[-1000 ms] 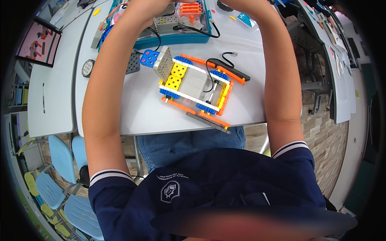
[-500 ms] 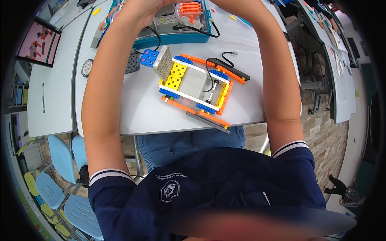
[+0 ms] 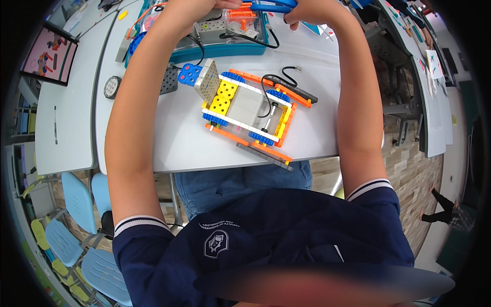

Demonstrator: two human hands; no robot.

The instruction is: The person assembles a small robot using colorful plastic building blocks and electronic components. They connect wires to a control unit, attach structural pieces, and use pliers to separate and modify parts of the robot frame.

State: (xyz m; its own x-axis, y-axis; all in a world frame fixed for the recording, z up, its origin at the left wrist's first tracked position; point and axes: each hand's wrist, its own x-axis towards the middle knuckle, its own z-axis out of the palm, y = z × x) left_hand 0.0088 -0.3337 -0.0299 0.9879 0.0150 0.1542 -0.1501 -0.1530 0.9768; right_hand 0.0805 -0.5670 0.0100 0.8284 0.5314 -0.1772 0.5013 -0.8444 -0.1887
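My right hand [image 3: 309, 11], cut by the top edge, has its thumb and fingers closed on a blue curved plastic piece [image 3: 273, 7]. Over the teal-rimmed parts box [image 3: 225, 51], my left hand [image 3: 197, 7] stretches its fingers toward orange pieces [image 3: 241, 11]; its upper part is out of view. Between my forearms, a building-kit model [image 3: 248, 110] lies on the white table. It has white beams, blue toothed wheels, yellow blocks and orange and dark grey side arms. A black cable [image 3: 265, 94] runs across it, its plug lying loose beyond.
A grey wheel [image 3: 112, 87] and a dark grey perforated plate [image 3: 169, 80] lie by my left forearm. At far left a screen [image 3: 50, 55] shows a model picture. Blue chairs [image 3: 105, 268] stand at lower left. Another table [image 3: 434, 112] is at right, with a person [image 3: 452, 212] beyond.
My right hand has come into view from the top edge with the blue curved piece in it. My left hand has shifted slightly right. The model has stayed put.
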